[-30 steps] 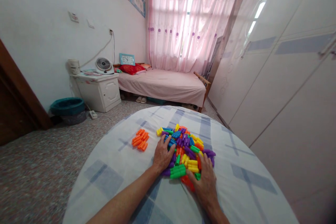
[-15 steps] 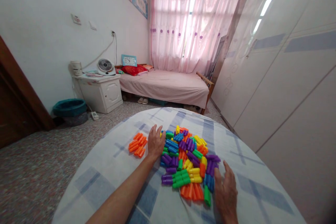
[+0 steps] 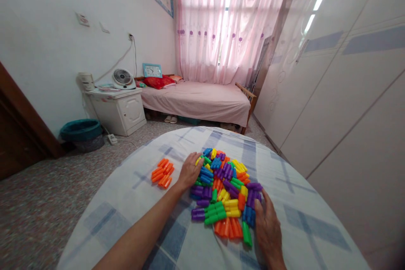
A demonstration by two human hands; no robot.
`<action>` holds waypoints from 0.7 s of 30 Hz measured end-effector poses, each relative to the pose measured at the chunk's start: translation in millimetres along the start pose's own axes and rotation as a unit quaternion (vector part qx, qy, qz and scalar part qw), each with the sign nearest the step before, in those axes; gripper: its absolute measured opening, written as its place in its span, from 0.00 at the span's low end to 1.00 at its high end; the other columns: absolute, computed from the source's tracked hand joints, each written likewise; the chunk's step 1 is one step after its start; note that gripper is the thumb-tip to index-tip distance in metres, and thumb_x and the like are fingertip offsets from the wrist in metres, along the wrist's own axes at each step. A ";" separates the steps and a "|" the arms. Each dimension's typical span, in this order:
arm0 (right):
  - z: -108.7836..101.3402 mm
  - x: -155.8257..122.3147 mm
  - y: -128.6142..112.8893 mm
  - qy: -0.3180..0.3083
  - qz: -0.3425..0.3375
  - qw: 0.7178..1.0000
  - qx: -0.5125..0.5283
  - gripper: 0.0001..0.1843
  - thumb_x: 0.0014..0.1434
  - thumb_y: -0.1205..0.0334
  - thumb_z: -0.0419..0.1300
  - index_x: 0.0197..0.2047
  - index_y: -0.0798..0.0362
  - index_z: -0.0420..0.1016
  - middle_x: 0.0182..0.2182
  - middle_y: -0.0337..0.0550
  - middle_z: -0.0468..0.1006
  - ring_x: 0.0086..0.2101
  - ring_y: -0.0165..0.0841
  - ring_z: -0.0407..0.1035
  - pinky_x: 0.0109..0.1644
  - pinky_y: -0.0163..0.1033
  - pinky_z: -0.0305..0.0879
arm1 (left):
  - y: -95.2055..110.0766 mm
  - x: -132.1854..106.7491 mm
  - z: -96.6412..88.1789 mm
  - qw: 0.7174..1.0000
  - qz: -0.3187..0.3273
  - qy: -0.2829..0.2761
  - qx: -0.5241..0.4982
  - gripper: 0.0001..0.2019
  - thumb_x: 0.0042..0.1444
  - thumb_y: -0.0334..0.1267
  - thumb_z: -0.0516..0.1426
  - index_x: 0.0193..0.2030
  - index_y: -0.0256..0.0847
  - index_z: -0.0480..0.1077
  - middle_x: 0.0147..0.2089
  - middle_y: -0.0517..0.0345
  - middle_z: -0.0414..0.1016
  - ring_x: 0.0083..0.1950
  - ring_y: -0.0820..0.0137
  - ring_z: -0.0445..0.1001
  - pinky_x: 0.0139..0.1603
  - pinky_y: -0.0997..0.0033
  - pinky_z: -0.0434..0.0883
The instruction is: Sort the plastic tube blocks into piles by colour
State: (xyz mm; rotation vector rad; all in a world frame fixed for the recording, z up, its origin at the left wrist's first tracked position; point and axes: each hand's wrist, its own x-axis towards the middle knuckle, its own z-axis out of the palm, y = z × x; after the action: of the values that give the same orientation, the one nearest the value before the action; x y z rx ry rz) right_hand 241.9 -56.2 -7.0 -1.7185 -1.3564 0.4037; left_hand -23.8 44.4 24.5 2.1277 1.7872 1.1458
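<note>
A heap of plastic bullet-shaped building blocks [image 3: 226, 173] in purple, green, blue, yellow and orange lies on the cloth in front of me, many joined into rows. My left hand [image 3: 190, 171] rests against the heap's upper left side, fingers stretched over its edge near a yellow block [image 3: 199, 161] and blue blocks [image 3: 206, 176]. At the lower right, my right hand [image 3: 268, 225] lies alongside the heap. Its thumb and fingers are apart, with the tips at the purple blocks [image 3: 254, 198] and blue blocks [image 3: 249, 217]. Neither hand visibly lifts a block.
Several orange blocks [image 3: 163, 174] form a separate group left of my left hand. The round table [image 3: 126, 215] has a blue-and-white checked cloth. Beyond it stand a bed [image 3: 202, 99], a white cabinet [image 3: 134, 112] with a fan [image 3: 123, 79], and a bin [image 3: 81, 130]. A wardrobe [image 3: 341, 93] lines the right.
My left hand has lowered, its fingers coming closer together over the heap's edge. My right hand has moved in against the purple and blue blocks. The view has shifted slightly.
</note>
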 end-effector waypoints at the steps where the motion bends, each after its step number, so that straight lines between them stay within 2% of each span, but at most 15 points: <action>1: -0.1 -0.2 0.0 0.001 0.003 1.000 0.000 0.33 0.60 0.42 0.41 0.62 0.51 0.57 0.60 0.46 0.63 0.57 0.43 0.58 0.59 0.47 0.55 | -3.7 -10.3 -12.3 0.999 0.009 0.024 0.033 0.21 0.61 0.46 0.45 0.57 0.40 0.65 0.60 0.48 0.66 0.63 0.63 0.60 0.63 0.56 0.59; 3: 0.5 -0.4 -0.2 0.003 0.009 1.000 -0.002 0.33 0.60 0.42 0.41 0.62 0.52 0.58 0.59 0.47 0.64 0.56 0.43 0.59 0.58 0.48 0.55 | -17.0 -33.7 -37.1 0.991 0.009 0.061 0.117 0.22 0.57 0.46 0.51 0.57 0.42 0.64 0.62 0.47 0.63 0.66 0.57 0.55 0.64 0.48 0.55; 5: 1.8 -0.4 -0.2 0.002 0.008 1.000 -0.004 0.33 0.59 0.43 0.42 0.61 0.52 0.59 0.58 0.48 0.65 0.56 0.43 0.60 0.59 0.48 0.54 | -35.6 -55.6 -57.2 0.980 -0.023 0.058 0.188 0.25 0.54 0.48 0.55 0.58 0.45 0.63 0.65 0.46 0.58 0.67 0.50 0.51 0.62 0.39 0.52; 6: 2.5 -0.2 -0.1 0.001 0.004 1.000 -0.006 0.33 0.59 0.43 0.43 0.61 0.52 0.59 0.58 0.48 0.65 0.56 0.43 0.60 0.59 0.49 0.54 | -45.6 -63.8 -64.0 0.976 -0.043 0.051 0.207 0.27 0.52 0.49 0.56 0.59 0.45 0.63 0.65 0.45 0.57 0.67 0.47 0.51 0.61 0.37 0.53; 8: 3.5 0.3 0.6 0.004 -0.002 1.000 -0.010 0.32 0.59 0.43 0.43 0.61 0.52 0.59 0.57 0.48 0.66 0.56 0.43 0.60 0.59 0.49 0.53 | -63.7 -72.5 -69.7 0.973 -0.060 0.040 0.218 0.28 0.52 0.49 0.56 0.59 0.44 0.62 0.65 0.44 0.57 0.66 0.47 0.53 0.60 0.38 0.55; 11: 4.0 0.9 1.7 0.002 -0.004 1.000 -0.024 0.32 0.59 0.44 0.44 0.61 0.52 0.59 0.57 0.48 0.66 0.55 0.43 0.61 0.58 0.49 0.54 | -80.3 -66.5 -62.2 0.981 -0.020 0.040 0.187 0.25 0.53 0.46 0.54 0.58 0.42 0.64 0.63 0.46 0.62 0.65 0.54 0.56 0.62 0.48 0.58; 14: 3.8 1.0 2.6 -0.003 -0.006 0.999 -0.040 0.32 0.58 0.45 0.44 0.61 0.53 0.59 0.57 0.49 0.66 0.55 0.43 0.62 0.58 0.48 0.56 | -83.6 -47.7 -46.8 0.987 0.019 0.043 0.154 0.22 0.54 0.44 0.54 0.55 0.42 0.66 0.61 0.48 0.64 0.64 0.57 0.59 0.63 0.53 0.59; 18: 3.7 0.5 3.4 -0.003 -0.009 0.998 -0.055 0.31 0.58 0.47 0.45 0.61 0.52 0.59 0.57 0.48 0.67 0.54 0.43 0.63 0.57 0.49 0.57 | -74.8 -28.4 -32.5 0.987 0.014 0.053 0.149 0.21 0.53 0.43 0.55 0.54 0.41 0.67 0.60 0.47 0.65 0.63 0.56 0.60 0.62 0.53 0.60; 21: 3.5 0.2 3.2 -0.001 -0.007 0.998 -0.058 0.30 0.58 0.48 0.45 0.61 0.50 0.60 0.56 0.48 0.68 0.53 0.43 0.64 0.54 0.50 0.59 | -57.1 -27.8 -29.5 0.985 -0.014 0.092 0.147 0.21 0.55 0.44 0.54 0.54 0.41 0.67 0.61 0.45 0.64 0.64 0.54 0.58 0.62 0.48 0.59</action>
State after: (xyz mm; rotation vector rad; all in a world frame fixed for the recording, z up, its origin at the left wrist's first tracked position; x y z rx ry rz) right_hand 241.5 -54.5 -11.4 -1.8019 -1.4173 0.3241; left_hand -87.1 25.5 1.3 2.2030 2.1815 1.1690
